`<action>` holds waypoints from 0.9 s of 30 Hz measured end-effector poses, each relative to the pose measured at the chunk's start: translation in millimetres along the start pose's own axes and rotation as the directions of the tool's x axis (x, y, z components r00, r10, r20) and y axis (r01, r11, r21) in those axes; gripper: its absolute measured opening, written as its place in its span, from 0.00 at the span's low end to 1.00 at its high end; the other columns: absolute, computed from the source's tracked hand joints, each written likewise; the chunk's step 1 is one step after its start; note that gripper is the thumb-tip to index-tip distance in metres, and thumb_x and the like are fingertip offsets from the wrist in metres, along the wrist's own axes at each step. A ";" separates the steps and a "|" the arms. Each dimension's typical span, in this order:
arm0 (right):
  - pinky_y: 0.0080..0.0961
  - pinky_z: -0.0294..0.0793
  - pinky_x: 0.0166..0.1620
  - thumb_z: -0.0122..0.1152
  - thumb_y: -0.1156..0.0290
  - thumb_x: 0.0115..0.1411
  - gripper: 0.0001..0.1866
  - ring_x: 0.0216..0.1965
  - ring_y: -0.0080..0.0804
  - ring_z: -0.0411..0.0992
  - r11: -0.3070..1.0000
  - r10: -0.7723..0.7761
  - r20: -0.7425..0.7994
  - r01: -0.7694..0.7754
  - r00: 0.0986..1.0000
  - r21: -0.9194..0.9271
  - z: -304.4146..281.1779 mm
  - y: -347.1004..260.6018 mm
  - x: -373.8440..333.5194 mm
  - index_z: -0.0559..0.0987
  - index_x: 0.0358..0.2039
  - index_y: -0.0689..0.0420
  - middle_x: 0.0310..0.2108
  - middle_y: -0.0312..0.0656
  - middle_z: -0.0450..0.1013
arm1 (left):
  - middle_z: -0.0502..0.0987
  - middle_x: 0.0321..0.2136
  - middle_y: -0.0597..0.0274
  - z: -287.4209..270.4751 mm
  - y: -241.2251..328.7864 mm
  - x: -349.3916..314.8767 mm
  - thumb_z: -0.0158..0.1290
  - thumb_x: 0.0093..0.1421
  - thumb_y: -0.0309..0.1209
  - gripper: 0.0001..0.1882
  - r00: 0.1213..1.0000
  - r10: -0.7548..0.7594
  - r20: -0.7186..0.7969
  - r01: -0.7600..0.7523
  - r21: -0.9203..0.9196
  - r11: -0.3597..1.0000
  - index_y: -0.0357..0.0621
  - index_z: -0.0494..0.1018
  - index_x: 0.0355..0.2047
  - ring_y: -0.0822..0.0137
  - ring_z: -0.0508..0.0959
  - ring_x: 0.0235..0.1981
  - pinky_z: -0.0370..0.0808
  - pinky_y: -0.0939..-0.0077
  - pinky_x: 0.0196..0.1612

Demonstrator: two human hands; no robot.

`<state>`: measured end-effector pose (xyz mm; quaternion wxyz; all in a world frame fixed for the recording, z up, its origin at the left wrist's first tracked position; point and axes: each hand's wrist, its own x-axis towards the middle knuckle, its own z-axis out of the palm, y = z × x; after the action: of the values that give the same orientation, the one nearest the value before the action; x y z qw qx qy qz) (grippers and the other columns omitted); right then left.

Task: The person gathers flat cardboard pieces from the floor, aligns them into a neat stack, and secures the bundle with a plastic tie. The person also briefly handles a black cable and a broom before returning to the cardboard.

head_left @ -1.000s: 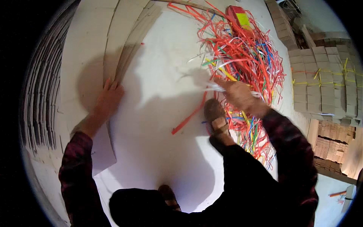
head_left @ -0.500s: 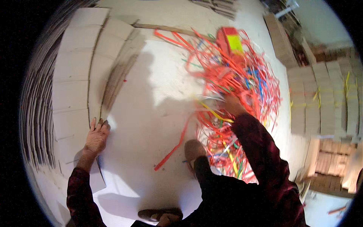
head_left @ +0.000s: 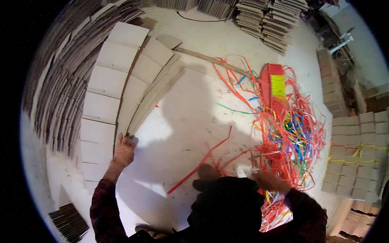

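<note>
My left hand (head_left: 125,150) rests at the inner edge of a long leaning row of flat cardboard sheets (head_left: 106,109). Its fingers are extended over that edge and grip nothing I can see. Low on the right, my right hand (head_left: 270,180) is bent into a tangled heap of plastic strapping (head_left: 298,141), mostly red with blue, green, yellow and white strips. It appears closed on some straps, though its fingertips are partly hidden and blurred. One loose red strap (head_left: 198,163) lies on the pale floor beside my shoe (head_left: 208,173).
A red broom head (head_left: 265,85) with a yellow band lies at the heap's far end, its wooden handle (head_left: 214,60) reaching left. Cardboard stacks stand at the far left (head_left: 56,105) and back (head_left: 263,20). Strapped cardboard bundles (head_left: 356,154) line the right side.
My right hand has come nearer my body, and straps at the heap's far left have been dragged along with it. The view has shifted; my left hand stays at the cardboard edge.
</note>
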<state>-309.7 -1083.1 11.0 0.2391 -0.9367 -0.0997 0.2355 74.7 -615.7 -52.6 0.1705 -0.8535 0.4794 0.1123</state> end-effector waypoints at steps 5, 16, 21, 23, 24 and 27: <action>0.46 0.68 0.35 0.52 0.72 0.55 0.17 0.32 0.54 0.71 0.998 0.022 -0.678 0.018 0.735 0.053 -144.1 85.1 215.8 0.71 0.46 0.62 0.29 0.60 0.69 | 0.74 0.38 0.49 -19.2 10.3 10.1 0.47 0.51 0.29 0.10 0.999 0.022 0.030 -0.018 -0.131 0.991 0.40 0.73 0.33 0.53 0.68 0.48 0.58 0.52 0.58; 0.44 0.72 0.41 0.51 0.67 0.55 0.19 0.39 0.51 0.74 0.830 0.399 -0.379 -0.505 0.835 -0.239 -200.7 289.1 341.1 0.71 0.49 0.52 0.36 0.53 0.74 | 0.70 0.40 0.49 -11.5 156.6 38.4 0.52 0.50 0.24 0.16 0.883 -0.433 0.180 0.411 -0.740 0.532 0.40 0.67 0.42 0.44 0.70 0.42 0.71 0.55 0.45; 0.44 0.72 0.40 0.53 0.67 0.54 0.18 0.38 0.50 0.74 0.847 0.476 -0.365 -0.529 0.800 -0.055 -195.2 272.1 261.4 0.71 0.47 0.50 0.35 0.52 0.75 | 0.70 0.37 0.47 19.9 158.4 20.5 0.50 0.52 0.25 0.16 0.797 -0.592 0.119 0.368 -0.873 0.320 0.40 0.66 0.42 0.45 0.70 0.40 0.71 0.57 0.42; 0.43 0.72 0.40 0.55 0.66 0.54 0.18 0.37 0.50 0.74 0.752 0.545 -0.388 -0.638 0.743 -0.164 -204.1 310.7 200.0 0.71 0.46 0.54 0.34 0.52 0.75 | 0.71 0.32 0.47 20.1 151.5 43.0 0.50 0.53 0.27 0.11 0.838 -0.535 0.110 0.378 -0.825 0.421 0.42 0.66 0.38 0.44 0.71 0.38 0.70 0.57 0.40; 0.43 0.73 0.39 0.56 0.66 0.54 0.18 0.37 0.50 0.74 0.721 0.556 -0.388 -0.659 0.734 -0.214 -212.0 311.4 177.2 0.71 0.45 0.56 0.33 0.52 0.75 | 0.71 0.31 0.47 15.2 149.2 43.6 0.50 0.53 0.28 0.10 0.848 -0.511 0.138 0.394 -0.810 0.435 0.42 0.66 0.36 0.43 0.72 0.37 0.70 0.56 0.40; 0.43 0.73 0.38 0.58 0.68 0.52 0.14 0.36 0.51 0.74 0.697 0.520 -0.520 -0.688 0.678 -0.201 -245.9 303.0 116.0 0.71 0.39 0.58 0.31 0.53 0.74 | 0.74 0.32 0.47 11.0 133.0 44.3 0.51 0.52 0.33 0.10 0.880 -0.397 0.260 0.451 -0.718 0.529 0.42 0.68 0.33 0.44 0.74 0.37 0.71 0.55 0.41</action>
<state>-66.2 -1409.3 6.0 -0.0255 -0.9697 0.2330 0.0685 -16.7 -710.1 -102.7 -0.1669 -0.9302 0.1592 0.2855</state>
